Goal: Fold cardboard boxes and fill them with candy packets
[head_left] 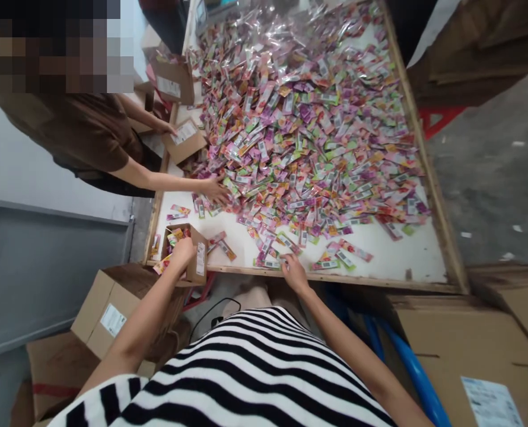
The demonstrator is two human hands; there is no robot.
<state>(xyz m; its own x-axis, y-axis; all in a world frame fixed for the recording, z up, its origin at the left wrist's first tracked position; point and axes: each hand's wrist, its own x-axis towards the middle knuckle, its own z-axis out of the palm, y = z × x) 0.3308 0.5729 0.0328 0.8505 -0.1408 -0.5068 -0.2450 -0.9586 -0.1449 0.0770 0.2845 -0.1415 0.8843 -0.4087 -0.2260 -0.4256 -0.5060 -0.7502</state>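
Observation:
My left hand (184, 254) reaches down into a small open cardboard box (200, 256) at the table's near left corner. Its fingers are closed, and what they hold is hidden. Colourful small packets (173, 237) fill the box, some poking over its left rim. My right hand (294, 271) is at the table's front edge with fingers curled at a little cluster of slim packets (268, 252); whatever is pinched there is too small to make out. Beyond both hands spreads a large heap of pink, purple and green packets (299, 148).
A co-worker's hand (216, 190) touches the heap's left side; their other hand holds a tilted carton (188, 151). Wooden rims (433, 201) edge the white table (417, 255). Large cartons (473, 344) stand at right, and another labelled carton (108, 308) is below left.

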